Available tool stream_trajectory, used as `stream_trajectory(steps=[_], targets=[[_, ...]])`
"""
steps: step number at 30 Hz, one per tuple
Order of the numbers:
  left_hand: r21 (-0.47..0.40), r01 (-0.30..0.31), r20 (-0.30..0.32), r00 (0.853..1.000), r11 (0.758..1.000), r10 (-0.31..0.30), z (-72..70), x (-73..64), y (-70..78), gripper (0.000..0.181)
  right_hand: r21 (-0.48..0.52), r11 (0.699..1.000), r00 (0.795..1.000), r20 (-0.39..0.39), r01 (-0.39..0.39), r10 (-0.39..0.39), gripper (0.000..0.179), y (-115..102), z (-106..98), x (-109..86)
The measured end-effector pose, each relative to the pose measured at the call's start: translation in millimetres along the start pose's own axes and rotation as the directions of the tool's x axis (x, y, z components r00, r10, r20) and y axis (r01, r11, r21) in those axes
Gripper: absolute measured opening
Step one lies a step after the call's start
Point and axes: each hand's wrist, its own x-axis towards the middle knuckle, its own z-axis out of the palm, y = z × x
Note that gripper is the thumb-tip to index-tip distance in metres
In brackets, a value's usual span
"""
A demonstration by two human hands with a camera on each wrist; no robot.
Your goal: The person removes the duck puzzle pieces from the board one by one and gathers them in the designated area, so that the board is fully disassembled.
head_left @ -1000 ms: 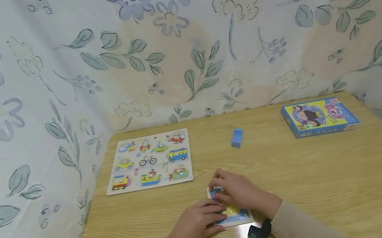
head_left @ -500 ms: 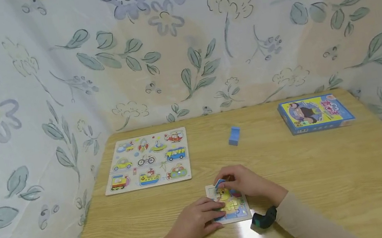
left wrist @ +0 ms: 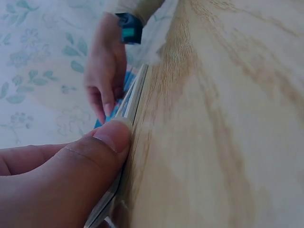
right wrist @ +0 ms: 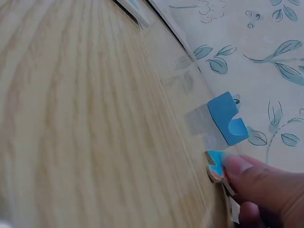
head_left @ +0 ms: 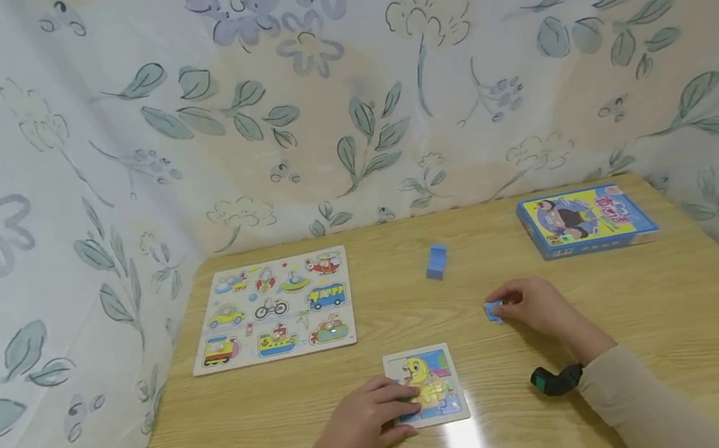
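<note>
A small framed jigsaw puzzle point(head_left: 459, 389) with a yellow animal picture lies flat on the table, a bare pale patch in its upper left corner. Across its left side rest the fairly straight fingers of my left hand point(head_left: 363, 423); the thumb touches the board's edge, seen close in the left wrist view. To the right of the puzzle, just over the table, my right hand point(head_left: 545, 308) pinches a blue jigsaw piece point(head_left: 494, 311) between thumb and fingers. The right wrist view shows the piece point(right wrist: 217, 164) with some orange on it.
A blue notched block point(head_left: 437, 262) stands farther back. At the back left lies a vehicle peg board point(head_left: 305, 327), and at the back right a blue and yellow box point(head_left: 583, 220). Floral cloth point(head_left: 339, 100) hangs behind the wooden table point(head_left: 670, 330).
My right hand has taken a blue piece out of the puzzle's upper left corner and carried it right, away from the board. The left hand has stayed on the puzzle.
</note>
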Motion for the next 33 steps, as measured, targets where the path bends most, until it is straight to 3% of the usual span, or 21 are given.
stream_trajectory(steps=[6, 10, 12, 14, 16, 18, 23, 28, 33], targets=[[-0.01, 0.001, -0.01, 1.0, 1.0, -0.001, 1.1, 0.1, 1.1, 0.03, -0.028, 0.999, 0.997, -0.062, 0.047, -0.049, 0.016, -5, 6, -1.7], [-0.008, -0.001, -0.006, 1.0, 1.0, 0.001, 1.8, 0.2, 1.4, 0.03, 0.047, 0.994, 0.991, -0.088, 0.102, -0.098, 0.012, -37, 16, -6.6], [-0.004, -0.002, -0.008, 1.0, 1.0, 0.002, 1.4, -0.2, 0.9, 0.03, 0.096, 0.98, 0.984, -0.035, 0.176, -0.174, 0.01, -60, 30, -9.8], [0.005, -0.005, -0.016, 1.0, 1.0, 0.005, 0.4, -0.5, 0.3, 0.029, 0.13, 0.958, 0.96, 0.082, 0.257, -0.269, 0.012, -82, 48, -12.4], [0.013, -0.009, -0.026, 1.0, 1.0, 0.01, -0.5, -1.1, 0.0, 0.029, 0.143, 0.935, 0.914, 0.207, 0.325, -0.35, 0.017, -98, 66, -14.9], [0.016, -0.016, -0.03, 0.999, 1.0, 0.017, -0.7, -1.4, -0.3, 0.029, 0.119, 0.924, 0.878, 0.289, 0.363, -0.382, 0.022, -107, 81, -16.8], [0.009, -0.03, -0.035, 0.999, 0.999, 0.031, -0.5, -1.6, -0.6, 0.029, 0.037, 0.915, 0.873, 0.285, 0.402, -0.395, 0.023, -109, 98, -18.4], [0.026, -0.026, -0.03, 0.999, 0.999, 0.027, -0.7, -2.1, -0.2, 0.028, 0.037, 0.894, 0.858, 0.266, 0.447, -0.44, 0.019, -101, 102, -15.6], [0.016, -0.001, -0.005, 1.0, 1.0, 0.001, -0.6, -1.4, 0.4, 0.028, 0.042, 0.889, 0.86, 0.236, 0.456, -0.453, 0.016, -96, 101, -14.4]])
